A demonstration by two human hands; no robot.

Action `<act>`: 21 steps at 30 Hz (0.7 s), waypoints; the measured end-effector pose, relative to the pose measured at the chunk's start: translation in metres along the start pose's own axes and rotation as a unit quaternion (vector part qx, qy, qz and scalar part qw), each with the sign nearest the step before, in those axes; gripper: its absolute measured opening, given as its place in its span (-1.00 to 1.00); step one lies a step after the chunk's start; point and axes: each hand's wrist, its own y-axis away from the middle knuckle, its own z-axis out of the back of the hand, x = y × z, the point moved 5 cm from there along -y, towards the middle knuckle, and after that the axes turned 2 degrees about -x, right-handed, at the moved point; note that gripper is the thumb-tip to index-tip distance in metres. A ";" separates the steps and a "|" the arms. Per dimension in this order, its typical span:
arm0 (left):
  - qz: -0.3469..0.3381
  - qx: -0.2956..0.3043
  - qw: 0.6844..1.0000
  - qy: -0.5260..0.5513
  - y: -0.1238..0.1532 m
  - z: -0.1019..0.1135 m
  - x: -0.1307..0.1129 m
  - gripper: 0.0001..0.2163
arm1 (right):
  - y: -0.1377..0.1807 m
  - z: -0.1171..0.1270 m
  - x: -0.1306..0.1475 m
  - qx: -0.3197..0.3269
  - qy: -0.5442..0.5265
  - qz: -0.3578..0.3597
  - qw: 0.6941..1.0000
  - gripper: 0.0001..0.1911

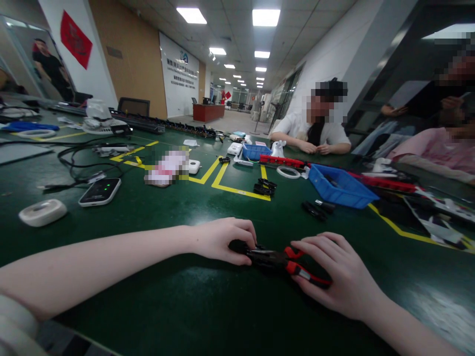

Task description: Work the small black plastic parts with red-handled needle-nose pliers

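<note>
My left hand point(222, 241) is closed on a small black part point(241, 246) on the green table point(193, 306). My right hand point(336, 272) is wrapped round red-handled pliers point(287, 262), whose dark jaws point left and meet the black part. Both hands rest low on the table near its front edge. A few loose black parts point(315, 207) lie a little beyond my right hand, and another small pile of black parts point(264, 188) sits farther back inside the yellow tape lines.
A blue bin point(343, 190) stands back right, a smaller blue bin point(256, 151) behind it. A phone point(100, 191) and a white round puck point(42, 211) lie at left among black cables point(85, 158). A person in white point(315, 133) sits across; others sit at right.
</note>
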 end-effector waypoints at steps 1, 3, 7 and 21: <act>0.002 0.001 1.000 0.000 0.000 0.000 0.000 -0.84 | 0.000 0.000 0.000 -0.001 0.002 0.000 1.000 -0.60; 0.004 0.005 1.000 -0.003 0.000 0.000 0.000 -0.84 | 0.000 0.000 0.000 -0.002 0.005 0.005 1.000 -0.60; 0.004 0.007 1.000 -0.010 -0.001 0.000 -0.001 -0.84 | 0.003 -0.002 0.000 0.005 0.009 0.011 1.000 -0.59; 0.022 0.022 0.999 -0.013 -0.002 -0.001 -0.003 -0.88 | 0.008 -0.009 -0.004 0.015 -0.021 -0.006 1.000 -0.56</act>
